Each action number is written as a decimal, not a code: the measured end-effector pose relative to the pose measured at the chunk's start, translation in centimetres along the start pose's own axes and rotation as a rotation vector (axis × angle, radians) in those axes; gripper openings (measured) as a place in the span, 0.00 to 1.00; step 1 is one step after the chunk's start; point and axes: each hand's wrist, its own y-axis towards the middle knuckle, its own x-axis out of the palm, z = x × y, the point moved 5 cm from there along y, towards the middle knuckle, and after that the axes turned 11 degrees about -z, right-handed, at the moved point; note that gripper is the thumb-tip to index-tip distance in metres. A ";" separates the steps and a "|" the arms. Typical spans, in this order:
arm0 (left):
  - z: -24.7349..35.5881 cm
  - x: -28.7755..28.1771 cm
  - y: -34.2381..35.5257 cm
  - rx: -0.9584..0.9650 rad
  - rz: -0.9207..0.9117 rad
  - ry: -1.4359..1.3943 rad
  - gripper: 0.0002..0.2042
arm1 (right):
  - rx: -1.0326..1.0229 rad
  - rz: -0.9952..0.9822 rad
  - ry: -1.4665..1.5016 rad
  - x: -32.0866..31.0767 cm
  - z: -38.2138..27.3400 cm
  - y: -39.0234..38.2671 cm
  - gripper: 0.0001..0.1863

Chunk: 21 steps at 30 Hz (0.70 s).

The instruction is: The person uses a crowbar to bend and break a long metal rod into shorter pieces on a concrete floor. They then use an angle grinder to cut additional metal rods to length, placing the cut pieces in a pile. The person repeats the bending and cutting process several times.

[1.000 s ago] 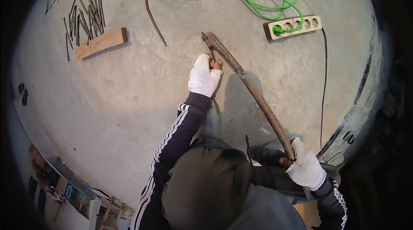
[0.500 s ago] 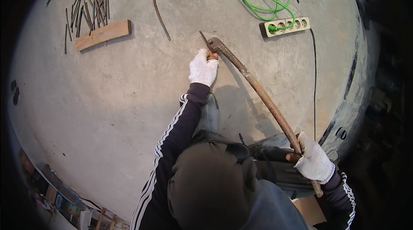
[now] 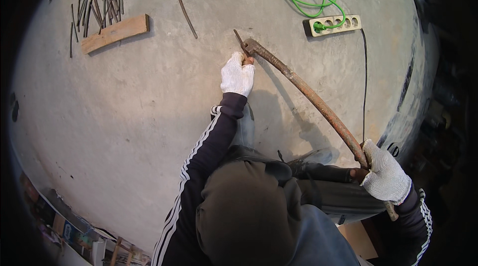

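My left hand (image 3: 238,75), in a white fingerless work glove, is closed around a short steel rod (image 3: 238,37) whose upper end sticks out past the fingers. The notched head of a long rusty bending bar (image 3: 314,98) sits against this rod, just by my left thumb. From there the bar slants down to the right. Near its lower end my right hand (image 3: 388,172), gloved alike, is wrapped round the handle, and the handle's tip shows below the palm. The rod's lower part is hidden in my left hand.
Several loose steel rods (image 3: 97,8) lie by a wooden block (image 3: 115,34) at the far left. A curved rod (image 3: 184,7) rests on the concrete floor beyond my left hand. A power strip (image 3: 336,25) with a green cable (image 3: 298,3) is at the far right.
My right hand has swung outward to the right with the bar's handle, turning the bar about its head. My left hand stays closed on the rod. The view has shifted slightly.
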 end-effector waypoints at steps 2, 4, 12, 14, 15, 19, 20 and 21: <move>-0.1 0.1 -0.1 0.006 -0.001 -0.032 0.13 | -0.015 -0.005 0.039 -0.8 -0.4 -0.2 0.18; 0.0 0.1 -0.1 0.013 0.001 -0.027 0.13 | 0.059 -0.026 0.041 -1.4 -0.4 -0.4 0.17; -0.5 0.6 0.2 -0.029 -0.034 -0.079 0.11 | 0.038 -0.056 -0.050 -2.2 -1.4 -0.4 0.18; -0.4 0.4 0.3 -0.015 -0.024 -0.060 0.11 | 0.021 -0.039 -0.068 -1.4 -1.4 -0.2 0.17; -0.3 0.3 0.3 0.000 -0.020 -0.026 0.11 | 0.010 -0.028 -0.080 -0.8 -1.4 -0.1 0.17; -0.1 0.0 0.2 -0.037 -0.032 -0.004 0.11 | -0.025 0.003 -0.093 1.1 -1.2 0.4 0.20; -0.2 -0.1 0.2 -0.059 -0.042 -0.021 0.11 | 0.035 -0.012 -0.099 1.3 -0.9 0.4 0.21; -0.1 -0.2 0.1 -0.070 -0.045 -0.013 0.11 | 0.044 -0.032 -0.086 1.4 -0.9 0.3 0.22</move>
